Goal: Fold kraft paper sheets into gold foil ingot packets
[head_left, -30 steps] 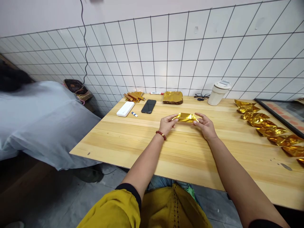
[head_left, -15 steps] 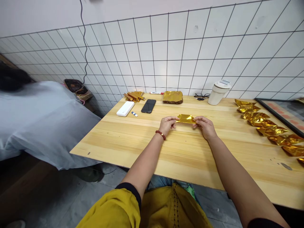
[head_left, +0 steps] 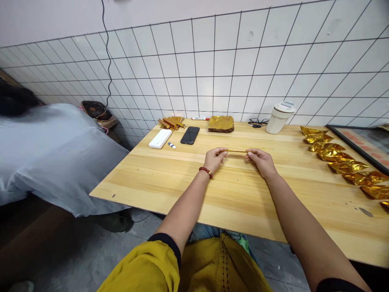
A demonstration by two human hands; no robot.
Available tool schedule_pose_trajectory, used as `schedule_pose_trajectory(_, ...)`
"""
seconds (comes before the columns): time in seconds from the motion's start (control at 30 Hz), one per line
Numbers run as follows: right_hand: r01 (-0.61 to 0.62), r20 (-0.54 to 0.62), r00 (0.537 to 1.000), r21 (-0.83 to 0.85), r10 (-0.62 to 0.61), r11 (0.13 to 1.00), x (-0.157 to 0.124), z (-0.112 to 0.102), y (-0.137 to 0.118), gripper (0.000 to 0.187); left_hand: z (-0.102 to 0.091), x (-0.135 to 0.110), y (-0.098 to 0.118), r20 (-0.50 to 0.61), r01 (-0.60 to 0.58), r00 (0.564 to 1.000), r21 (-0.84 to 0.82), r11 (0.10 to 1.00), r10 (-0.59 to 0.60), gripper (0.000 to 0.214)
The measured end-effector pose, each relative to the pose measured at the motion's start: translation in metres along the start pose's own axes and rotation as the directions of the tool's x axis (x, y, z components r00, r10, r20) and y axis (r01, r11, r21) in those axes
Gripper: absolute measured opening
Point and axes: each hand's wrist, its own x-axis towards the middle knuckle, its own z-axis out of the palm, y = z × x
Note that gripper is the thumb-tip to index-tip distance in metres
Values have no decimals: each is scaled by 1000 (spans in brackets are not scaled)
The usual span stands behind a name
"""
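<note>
View from the head camera. We are holding a gold foil sheet (head_left: pixel 236 151) just above the wooden table (head_left: pixel 243 194), near its middle. The sheet is lying level with our line of sight, so it is showing only as a thin gold edge stretched between the two hands. Our left hand (head_left: pixel 215 158), with a red bead bracelet (head_left: pixel 206 172) at the wrist, is curling closed and pinching the sheet's left end between thumb and fingers. Our right hand (head_left: pixel 261 160) is pinching the right end in the same closed grip.

Beyond the hands, along the tiled wall, a stack of gold sheets (head_left: pixel 221 123), a black phone (head_left: pixel 190 135), a white power bank (head_left: pixel 160 138), a red marker (head_left: pixel 200 119) and a white cup (head_left: pixel 279 117) are resting on the table. A row of folded gold pieces (head_left: pixel 334 156) is running down the table's right side. Another person in a pale shirt (head_left: pixel 54 154) is bending over to our left, well apart from the table.
</note>
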Motion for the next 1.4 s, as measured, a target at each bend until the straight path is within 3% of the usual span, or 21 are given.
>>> schedule_pose_trajectory(0.1, 19, -50, 999, -44, -21, 999, 2, 0, 3, 41, -1, 0, -1, -9, -88, 996, 71, 994, 88, 10)
schedule_pose_trajectory(0.23, 17, -73, 997, -80, -22, 997, 2, 0, 5, 38, -3, 3, 0, -112, -161, 976, 213, 964, 188, 5)
schedule_pose_trajectory(0.3, 8, -69, 997, -94, -15, 996, 1, 0, 4, 38, -3, 4, 1, -137, -126, 979, 170, 977, 150, 6)
schedule_pose_trajectory(0.4, -15, -43, 999, -94, 11, 995, 0, 1, 3, 41, -1, 1, 4, -61, 35, 997, -48, 998, -38, 8)
schedule_pose_trajectory(0.5, -33, -4, 999, -83, 33, 996, -2, 2, -1, 43, 1, -3, 8, 25, 172, 985, -250, 953, -171, 16)
schedule_pose_trajectory(0.67, -62, 65, 996, -43, 65, 997, -7, 4, -7, 44, 4, -6, 14, 11, 249, 963, -417, 874, -269, 16)
schedule_pose_trajectory(0.97, 22, 26, 999, -75, -20, 997, -5, 6, -4, 42, 11, -8, 11, 5, 171, 980, -515, 840, -197, 19)
schedule_pose_trajectory(1.13, 29, 35, 999, -47, -28, 998, -6, 6, -5, 40, 10, -7, 10, -4, 184, 977, -495, 849, -214, 22)
schedule_pose_trajectory(1.3, -2, 37, 999, -37, 3, 999, -7, 7, -7, 38, 6, -5, 8, -89, 159, 973, -404, 901, -212, 29)
schedule_pose_trajectory(1.4, -19, 27, 999, 2, 19, 1000, -7, 6, -7, 38, 4, -6, 8, 5, 171, 983, -397, 902, -184, 43)
